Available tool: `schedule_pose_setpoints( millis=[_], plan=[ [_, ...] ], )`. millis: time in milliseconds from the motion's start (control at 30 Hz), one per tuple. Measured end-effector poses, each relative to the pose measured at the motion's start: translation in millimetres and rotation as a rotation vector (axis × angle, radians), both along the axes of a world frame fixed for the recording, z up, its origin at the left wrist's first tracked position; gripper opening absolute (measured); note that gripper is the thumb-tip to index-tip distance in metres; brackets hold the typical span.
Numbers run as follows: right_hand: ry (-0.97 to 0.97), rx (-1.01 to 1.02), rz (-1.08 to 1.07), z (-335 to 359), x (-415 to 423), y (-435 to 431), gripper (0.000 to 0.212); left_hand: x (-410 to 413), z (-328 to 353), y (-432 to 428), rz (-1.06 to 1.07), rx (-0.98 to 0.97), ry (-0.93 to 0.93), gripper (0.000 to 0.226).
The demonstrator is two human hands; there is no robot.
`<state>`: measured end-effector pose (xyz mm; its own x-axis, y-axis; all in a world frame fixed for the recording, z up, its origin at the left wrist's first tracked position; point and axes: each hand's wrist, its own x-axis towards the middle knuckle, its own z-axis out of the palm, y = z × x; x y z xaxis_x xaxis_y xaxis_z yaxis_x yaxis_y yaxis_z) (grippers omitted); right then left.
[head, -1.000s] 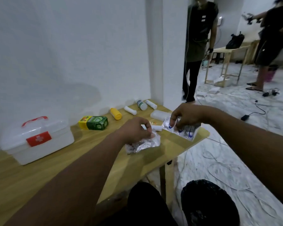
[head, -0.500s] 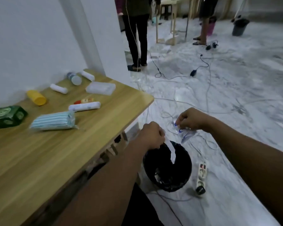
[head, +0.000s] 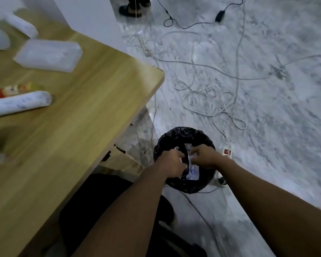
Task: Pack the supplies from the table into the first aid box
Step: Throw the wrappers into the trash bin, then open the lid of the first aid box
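Note:
Both my hands hang over a black-lined waste bin [head: 174, 134] on the floor beside the table. My right hand [head: 205, 157] pinches a clear plastic wrapper with blue print [head: 192, 169] that dangles into the bin. My left hand [head: 171, 161] is closed on a scrap of clear wrapper [head: 176, 149]. On the wooden table [head: 82, 117] lie a white bandage roll [head: 20, 103], a small red and yellow tube [head: 15, 89], a clear flat packet [head: 48, 55] and another white roll [head: 19, 25]. The first aid box is out of view.
White and black cables [head: 211, 101] sprawl over the marble floor. A white power strip with a red switch [head: 227, 153] lies right of the bin. Another person's shoes [head: 130, 11] stand at the top by a white pillar [head: 89, 17].
My view has swung down and right from the table to the floor. Both hands carried the wrappers off the table and now meet above the bin.

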<state>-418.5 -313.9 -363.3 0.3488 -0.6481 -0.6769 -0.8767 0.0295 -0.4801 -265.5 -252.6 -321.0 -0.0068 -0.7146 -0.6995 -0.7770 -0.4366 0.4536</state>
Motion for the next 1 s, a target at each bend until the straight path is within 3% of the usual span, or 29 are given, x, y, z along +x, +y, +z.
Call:
schedule_pose_setpoints(
  millis=[267,467,733,1000],
  plan=[
    [-0.017,-0.054,0.020,19,6,-18,0.030,9,11,-10,0.008,0.005,0.008,0.060],
    [-0.086,-0.163,0.034,76,11,-23,0.025,4,66,-8,-0.036,-0.089,-0.029,0.055],
    [-0.157,-0.356,0.065,207,12,-9,0.025,11,172,13,0.033,-0.328,-0.068,0.056],
    [-0.259,-0.576,0.172,358,57,26,0.021,58,316,70,0.114,-0.673,-0.172,0.040]
  ],
)
